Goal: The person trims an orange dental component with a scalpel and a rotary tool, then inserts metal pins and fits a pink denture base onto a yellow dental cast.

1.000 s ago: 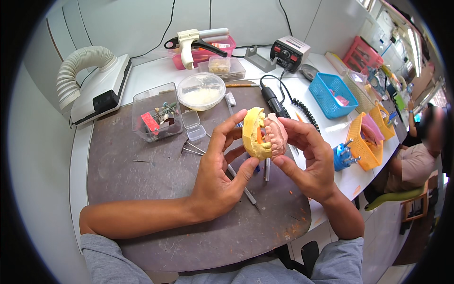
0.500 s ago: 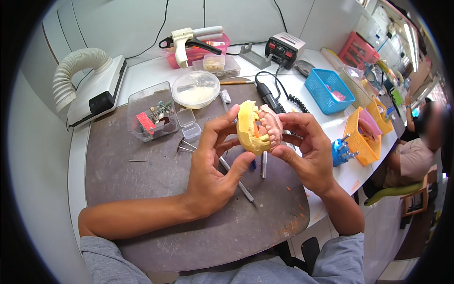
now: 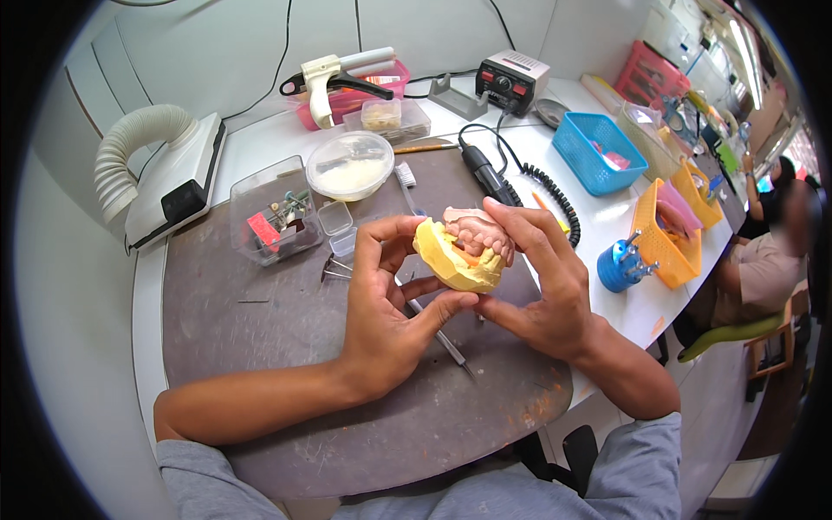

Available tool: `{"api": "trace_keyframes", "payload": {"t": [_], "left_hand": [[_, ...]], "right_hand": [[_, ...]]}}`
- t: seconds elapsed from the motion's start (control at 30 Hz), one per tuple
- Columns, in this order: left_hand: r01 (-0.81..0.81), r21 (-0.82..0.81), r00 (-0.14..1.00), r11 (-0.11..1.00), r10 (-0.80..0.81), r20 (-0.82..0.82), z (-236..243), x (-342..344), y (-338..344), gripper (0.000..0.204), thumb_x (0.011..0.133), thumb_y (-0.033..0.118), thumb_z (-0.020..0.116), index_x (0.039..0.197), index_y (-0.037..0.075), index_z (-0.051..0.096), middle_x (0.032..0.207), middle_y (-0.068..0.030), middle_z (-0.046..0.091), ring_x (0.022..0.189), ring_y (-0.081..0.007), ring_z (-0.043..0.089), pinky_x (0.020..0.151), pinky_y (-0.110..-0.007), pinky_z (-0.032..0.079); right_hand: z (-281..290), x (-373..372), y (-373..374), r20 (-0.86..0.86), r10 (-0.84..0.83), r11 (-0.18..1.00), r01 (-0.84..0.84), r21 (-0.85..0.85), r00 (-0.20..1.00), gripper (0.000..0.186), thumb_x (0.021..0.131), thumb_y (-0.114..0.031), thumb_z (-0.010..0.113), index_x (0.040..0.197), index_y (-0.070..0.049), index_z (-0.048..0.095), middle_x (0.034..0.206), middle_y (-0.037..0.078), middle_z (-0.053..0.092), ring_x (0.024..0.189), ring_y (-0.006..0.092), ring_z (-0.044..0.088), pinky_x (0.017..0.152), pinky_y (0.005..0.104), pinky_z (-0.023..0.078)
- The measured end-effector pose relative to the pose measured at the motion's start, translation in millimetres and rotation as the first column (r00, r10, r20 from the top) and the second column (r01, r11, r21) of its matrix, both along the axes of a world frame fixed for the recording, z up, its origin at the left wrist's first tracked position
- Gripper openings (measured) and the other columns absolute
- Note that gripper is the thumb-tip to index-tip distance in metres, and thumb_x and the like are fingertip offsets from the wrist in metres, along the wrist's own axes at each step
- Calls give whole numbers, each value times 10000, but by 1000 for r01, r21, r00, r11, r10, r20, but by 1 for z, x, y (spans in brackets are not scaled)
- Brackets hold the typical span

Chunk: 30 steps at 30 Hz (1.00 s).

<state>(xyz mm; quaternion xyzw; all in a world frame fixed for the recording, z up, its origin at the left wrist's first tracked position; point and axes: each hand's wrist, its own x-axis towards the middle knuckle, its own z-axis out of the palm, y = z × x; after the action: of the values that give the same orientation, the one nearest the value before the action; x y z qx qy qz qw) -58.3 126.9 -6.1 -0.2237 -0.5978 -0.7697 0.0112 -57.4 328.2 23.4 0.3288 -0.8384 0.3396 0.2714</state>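
Above the bench I hold two plaster dental casts fitted against each other. The yellow dental cast (image 3: 446,263) is lower, with some orange material showing inside its arch. The pinkish dental cast (image 3: 479,227), with its row of teeth, lies over it. My left hand (image 3: 381,303) grips the yellow cast from the left, thumb at its lower edge. My right hand (image 3: 555,299) closes on the right side, index finger on top of the pinkish cast and thumb under the yellow one. Beneath my hands a slim metal hand tool (image 3: 451,348) lies on the brown mat (image 3: 295,347).
Left and behind stand a hose unit (image 3: 178,186), a clear box of burs (image 3: 276,212) and a round tub (image 3: 350,165). A corded handpiece (image 3: 488,173), blue basket (image 3: 598,160), yellow basket (image 3: 663,247) and blue bur holder (image 3: 620,267) are right. A person (image 3: 771,277) sits far right.
The casts have been tilted, from standing side by side to the yellow one below and the pinkish one on top. My right index finger has moved onto the pinkish cast. The view shifted slightly.
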Motion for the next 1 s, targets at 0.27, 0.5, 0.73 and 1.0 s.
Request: {"api": "trace_keyframes", "payload": {"t": [0.27,0.5,0.73,1.0], "left_hand": [[14,54,999,998,-11,-46,-1,3,4,707,790,-36,829,1286,67,336,1271,-97,454,1257,-183,527,994,-334,568],[-9,-60,976,998,-4,-218,-3,-2,-1,715,829,148,839,1327,57,333,1338,-128,445,1280,-214,498,1054,-373,497],[316,-54,846,947,-255,469,45,-17,-21,898,945,782,399,1412,16,434,1337,-155,545,1191,-202,585,990,-336,521],[660,138,548,738,-599,583,41,-28,-40,648,1038,629,386,1242,41,568,1013,-74,680,787,-146,703,625,-229,558]], "right_hand": [[6,4,-2,-98,8,1000,-8,2,995,814,641,3,846,1404,-22,560,1229,167,606,1013,282,672,834,362,592],[6,3,-2,-116,53,998,-57,-28,992,793,624,36,829,1375,-37,585,1245,155,620,1071,312,653,881,385,581],[8,0,2,-135,149,989,-146,34,980,758,652,33,813,1367,-107,604,1328,77,635,1192,329,574,1006,438,492],[4,4,-4,-81,220,974,-215,66,972,776,691,27,809,1412,-96,549,1334,105,629,1189,344,578,1004,430,504]]}}
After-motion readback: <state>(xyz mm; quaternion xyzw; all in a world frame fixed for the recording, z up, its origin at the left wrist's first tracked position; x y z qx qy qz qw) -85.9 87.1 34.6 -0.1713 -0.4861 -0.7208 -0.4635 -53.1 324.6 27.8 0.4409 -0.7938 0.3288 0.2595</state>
